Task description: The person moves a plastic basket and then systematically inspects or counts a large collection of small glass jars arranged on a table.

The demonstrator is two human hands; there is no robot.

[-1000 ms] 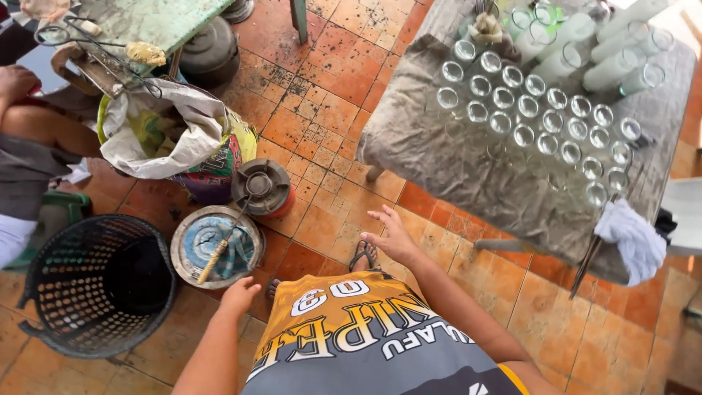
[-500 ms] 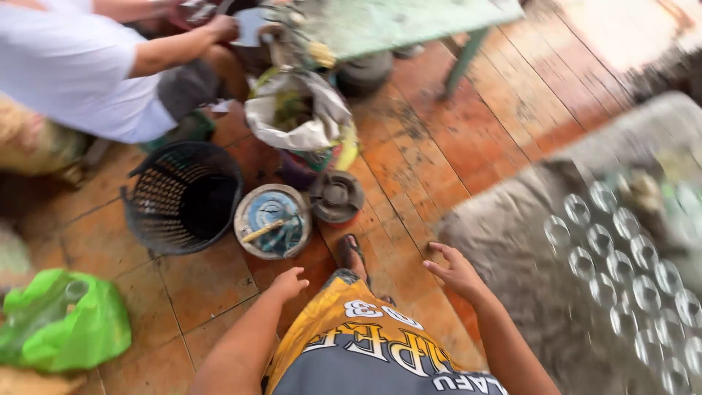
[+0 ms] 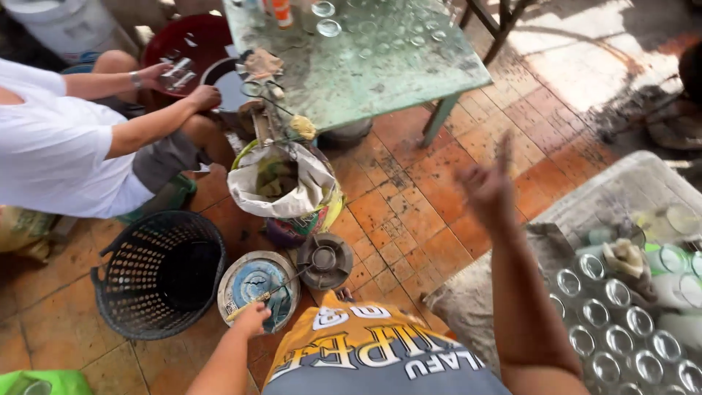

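My right hand [image 3: 488, 189] is raised in the air over the orange tiled floor, fingers spread and blurred, holding nothing. My left hand [image 3: 251, 319] hangs low by my yellow and grey shirt, loosely curled just above a round paint tin [image 3: 257, 284] with a stick lying across it. It grips nothing that I can see. Rows of upturned clear glasses [image 3: 618, 329] stand on a grey cloth-covered table at my right, beside my right forearm.
A black plastic basket [image 3: 161, 272] stands left of the tin. A sack-lined bucket [image 3: 287, 189] and a round metal lid [image 3: 325, 259] sit ahead. A green worn table [image 3: 380, 66] carries glasses. A seated person in white [image 3: 58, 146] handles something at the left.
The view has swung left and up. My right hand has risen from waist height into the air. My left hand stays low near the paint tin.
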